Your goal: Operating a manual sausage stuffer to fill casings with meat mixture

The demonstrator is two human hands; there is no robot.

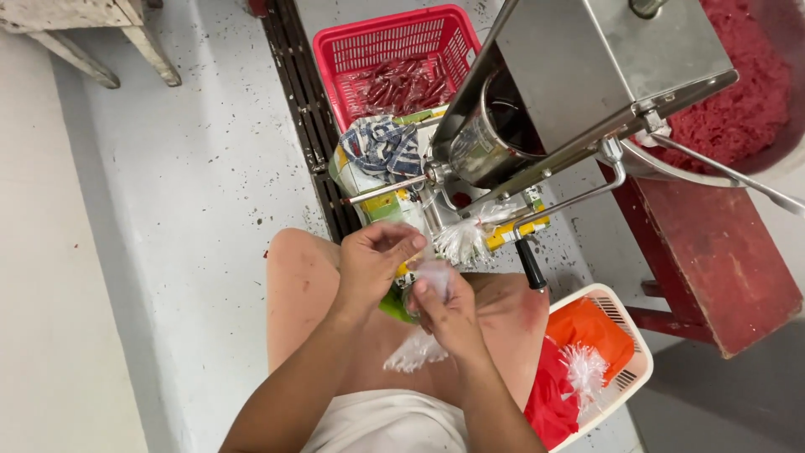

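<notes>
Pinching a small clear plastic bag [432, 277] between both hands, left hand [375, 260] and right hand [449, 315] clamped on it, below the steel stuffer [579, 75]

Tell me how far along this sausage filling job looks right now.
Done: the red basket already holds a layer of filled reddish pieces. In hand: the left hand and right hand work a small clear plastic casing just below the metal stuffer. Left: the big bowl is full of red ground meat, and bunches of empty casings wait.
</notes>
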